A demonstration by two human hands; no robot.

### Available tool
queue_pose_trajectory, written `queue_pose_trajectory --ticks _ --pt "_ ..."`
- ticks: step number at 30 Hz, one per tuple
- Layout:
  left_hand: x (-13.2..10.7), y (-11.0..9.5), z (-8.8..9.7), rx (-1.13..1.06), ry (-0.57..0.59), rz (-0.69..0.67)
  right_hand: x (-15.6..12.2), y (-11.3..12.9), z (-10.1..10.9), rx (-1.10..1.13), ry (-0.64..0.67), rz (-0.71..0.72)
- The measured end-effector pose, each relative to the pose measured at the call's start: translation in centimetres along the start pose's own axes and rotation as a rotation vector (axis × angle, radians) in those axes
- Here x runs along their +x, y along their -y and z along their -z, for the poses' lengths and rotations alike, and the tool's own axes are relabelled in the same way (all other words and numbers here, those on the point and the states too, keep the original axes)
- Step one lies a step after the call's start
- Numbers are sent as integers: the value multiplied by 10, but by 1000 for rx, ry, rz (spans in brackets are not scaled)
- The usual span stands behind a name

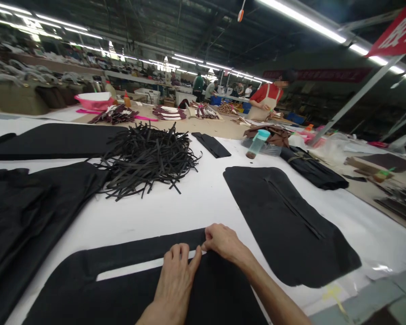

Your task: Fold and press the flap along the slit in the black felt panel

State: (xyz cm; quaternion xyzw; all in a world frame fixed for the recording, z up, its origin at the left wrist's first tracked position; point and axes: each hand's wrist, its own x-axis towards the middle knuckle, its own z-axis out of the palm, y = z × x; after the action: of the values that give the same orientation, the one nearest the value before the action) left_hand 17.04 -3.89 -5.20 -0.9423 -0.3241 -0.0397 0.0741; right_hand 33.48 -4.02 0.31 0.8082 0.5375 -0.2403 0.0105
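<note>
A black sheet panel [128, 298] with rounded corners and a long slot lies in front of me on a white-covered table. White surface shows through the slot. My left hand [176, 275] rests on the panel across the slot, fingers extended and thumb reaching toward my right hand. At the slot's right end, my right hand [223, 241] pinches the panel's edge with curled fingers; its fingertips are partly hidden. To the right lies another black panel [274, 212], with narrow strips along its slot.
A heap of black strips [152, 158] sits beyond my hands. Black material [27, 212] is piled at left, near a stacked black slab [57, 140]. Farther back stand a teal-lidded bottle [258, 143] and a pink basin [94, 101]. A person in an apron [265, 99] works across the table.
</note>
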Motion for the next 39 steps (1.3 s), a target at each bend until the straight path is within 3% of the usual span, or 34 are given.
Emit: queue_pose_trajectory --ticks 4,8,12,18,22,30,34,36,39 --pt "2 0 2 -25 22 18 2 1 0 -22 7 -6" --pt "-11 18 -1 -24 -19 -37 10 -9 -9 -4 44 33" --pt "-46 50 -10 15 -63 -46 13 -18 -19 79 47 38" --pt "-102 101 -24 122 -81 125 12 -20 -23 90 32 25" --pt "-125 122 -26 174 -62 145 11 -21 -25 125 18 16" --pt "-124 126 -19 167 -154 196 -9 -4 -21 -43 -81 -17" --pt "-122 128 -15 115 -220 317 -28 11 -23 -251 -256 -84" --pt "-123 130 -14 105 -244 310 -38 22 -31 -324 -337 -24" --pt "-122 129 -8 154 -338 204 -50 38 -52 -255 -327 251"
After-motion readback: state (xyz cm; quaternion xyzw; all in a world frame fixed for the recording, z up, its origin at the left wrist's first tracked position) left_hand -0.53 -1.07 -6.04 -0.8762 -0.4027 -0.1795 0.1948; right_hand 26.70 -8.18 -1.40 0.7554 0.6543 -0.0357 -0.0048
